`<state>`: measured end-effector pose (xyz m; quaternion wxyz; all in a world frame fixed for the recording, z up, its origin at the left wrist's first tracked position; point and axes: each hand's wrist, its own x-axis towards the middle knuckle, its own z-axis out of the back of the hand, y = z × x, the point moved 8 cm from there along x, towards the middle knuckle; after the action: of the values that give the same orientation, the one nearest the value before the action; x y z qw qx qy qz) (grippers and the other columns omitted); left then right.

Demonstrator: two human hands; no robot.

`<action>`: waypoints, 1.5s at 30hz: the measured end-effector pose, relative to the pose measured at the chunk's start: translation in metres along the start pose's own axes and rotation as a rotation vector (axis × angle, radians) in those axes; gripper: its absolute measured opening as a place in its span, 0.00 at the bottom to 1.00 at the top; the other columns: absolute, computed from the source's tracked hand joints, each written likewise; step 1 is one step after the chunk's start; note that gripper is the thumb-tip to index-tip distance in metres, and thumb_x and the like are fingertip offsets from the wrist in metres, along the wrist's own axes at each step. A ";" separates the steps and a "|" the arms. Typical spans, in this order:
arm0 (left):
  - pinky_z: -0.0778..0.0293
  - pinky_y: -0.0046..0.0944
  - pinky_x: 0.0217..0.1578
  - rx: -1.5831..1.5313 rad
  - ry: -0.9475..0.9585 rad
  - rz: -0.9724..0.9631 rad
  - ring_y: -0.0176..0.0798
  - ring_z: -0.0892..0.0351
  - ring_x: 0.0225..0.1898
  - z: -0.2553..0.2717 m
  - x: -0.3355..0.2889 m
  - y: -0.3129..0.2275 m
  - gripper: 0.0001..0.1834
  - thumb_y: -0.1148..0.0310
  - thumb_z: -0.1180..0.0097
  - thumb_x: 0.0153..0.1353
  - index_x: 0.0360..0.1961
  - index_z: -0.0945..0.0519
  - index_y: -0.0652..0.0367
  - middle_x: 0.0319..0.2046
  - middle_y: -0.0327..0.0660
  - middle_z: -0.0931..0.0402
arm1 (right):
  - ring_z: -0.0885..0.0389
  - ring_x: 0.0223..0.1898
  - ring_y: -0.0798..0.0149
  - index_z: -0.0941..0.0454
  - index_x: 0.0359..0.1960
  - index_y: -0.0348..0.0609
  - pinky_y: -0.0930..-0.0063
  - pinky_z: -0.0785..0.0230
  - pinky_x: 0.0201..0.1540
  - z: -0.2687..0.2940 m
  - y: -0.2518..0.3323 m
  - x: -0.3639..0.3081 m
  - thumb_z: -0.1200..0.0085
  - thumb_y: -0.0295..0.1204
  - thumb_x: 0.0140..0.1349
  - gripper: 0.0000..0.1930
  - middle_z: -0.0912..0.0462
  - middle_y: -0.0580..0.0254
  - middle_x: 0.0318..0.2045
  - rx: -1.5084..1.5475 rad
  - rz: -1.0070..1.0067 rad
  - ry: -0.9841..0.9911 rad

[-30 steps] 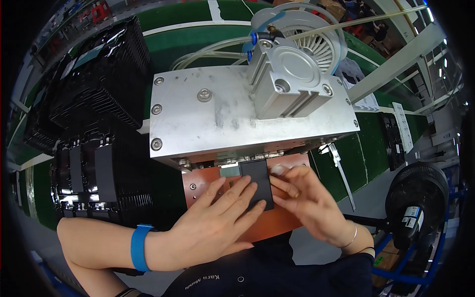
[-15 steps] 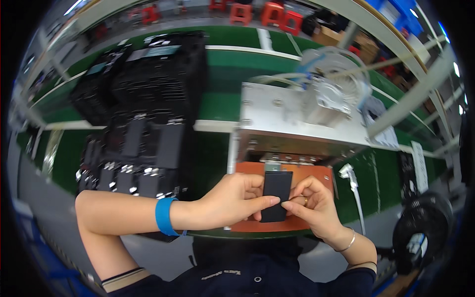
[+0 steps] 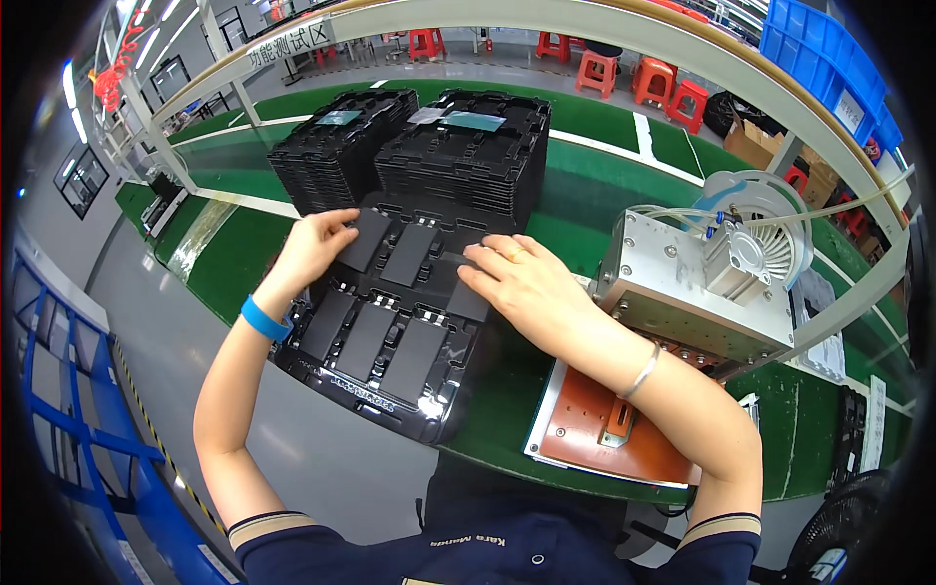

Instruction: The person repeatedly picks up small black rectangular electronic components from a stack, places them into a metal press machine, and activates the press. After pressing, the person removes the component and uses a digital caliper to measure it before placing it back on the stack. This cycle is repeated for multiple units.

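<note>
A black moulded tray [image 3: 409, 421] holds several flat black rectangular pieces, like phone batteries, in two rows. My left hand [image 3: 317, 249] is closed at the tray's far left, thumb and fingers pinching the edge of one flat black battery [image 3: 365, 242]. Over the tray's right side, my right hand [image 3: 531, 288] has its fingertips on another flat black battery [image 3: 468, 301], partly covered by the hand. Between the two hands lies a third battery [image 3: 409, 254] in its slot. Three more, including a near one [image 3: 413, 359], fill the front row.
Stacks of black trays [image 3: 468, 146] stand behind. At right is a metal press fixture [image 3: 702, 283] with an orange base plate [image 3: 575, 439], hoses and a clear round fan [image 3: 770, 234]. A white frame post [image 3: 858, 292] rises beyond it. Green mat [image 3: 507, 429] covers the bench.
Both hands have moved left from the orange plate to the tray, and the view has turned left. The battery held between them is gone from the plate; each hand is now at a separate battery.
</note>
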<state>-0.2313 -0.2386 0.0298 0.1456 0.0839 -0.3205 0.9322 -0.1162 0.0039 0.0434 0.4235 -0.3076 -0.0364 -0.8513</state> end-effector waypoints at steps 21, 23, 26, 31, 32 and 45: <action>0.27 0.30 0.29 -0.017 -0.047 -0.670 0.37 0.22 0.36 -0.022 -0.057 -0.220 0.14 0.80 0.37 0.49 0.40 0.18 0.65 0.39 0.42 0.22 | 0.21 0.33 0.63 0.17 0.44 0.40 0.72 0.26 0.36 0.127 0.032 -0.224 0.45 0.21 0.46 0.19 0.20 0.59 0.43 -0.134 -0.580 0.096; 0.24 0.35 0.31 -0.064 0.107 -0.894 0.43 0.21 0.35 -0.049 -0.080 -0.258 0.15 0.78 0.34 0.46 0.39 0.17 0.62 0.37 0.44 0.22 | 0.20 0.37 0.61 0.18 0.44 0.38 0.71 0.24 0.39 0.115 0.038 -0.228 0.46 0.21 0.48 0.18 0.19 0.58 0.45 -0.051 -0.636 0.155; 0.23 0.38 0.37 -0.046 0.471 -1.078 0.45 0.21 0.42 -0.101 -0.122 -0.289 0.20 0.71 0.32 0.45 0.43 0.19 0.60 0.43 0.44 0.23 | 0.20 0.39 0.59 0.19 0.45 0.40 0.69 0.24 0.40 0.112 0.025 -0.225 0.44 0.18 0.49 0.18 0.19 0.60 0.42 0.130 -0.695 0.089; 0.37 0.51 0.61 0.043 0.763 -1.241 0.50 0.39 0.66 -0.186 -0.167 -0.291 0.36 0.48 0.41 0.57 0.61 0.29 0.60 0.63 0.52 0.37 | 0.21 0.38 0.59 0.19 0.41 0.42 0.69 0.24 0.38 0.103 -0.004 -0.220 0.40 0.20 0.49 0.15 0.19 0.63 0.39 0.143 -0.737 0.003; 0.38 0.53 0.62 0.050 0.778 -1.249 0.51 0.41 0.67 -0.193 -0.170 -0.290 0.38 0.46 0.42 0.58 0.62 0.31 0.60 0.64 0.52 0.38 | 0.22 0.39 0.61 0.19 0.40 0.42 0.69 0.24 0.37 0.100 -0.004 -0.218 0.40 0.21 0.49 0.14 0.20 0.65 0.38 0.122 -0.735 0.025; 0.43 0.56 0.64 0.214 0.883 -1.266 0.51 0.46 0.71 -0.204 -0.176 -0.287 0.41 0.39 0.48 0.59 0.66 0.35 0.56 0.68 0.53 0.43 | 0.27 0.50 0.56 0.19 0.43 0.44 0.61 0.31 0.50 0.088 -0.007 -0.219 0.40 0.25 0.46 0.18 0.23 0.62 0.48 0.013 -0.781 0.093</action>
<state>0.0147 0.0659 -0.0094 0.7554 -0.1145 -0.0320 0.6444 0.0209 0.1899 -0.0061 0.0708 -0.2291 -0.1369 -0.9611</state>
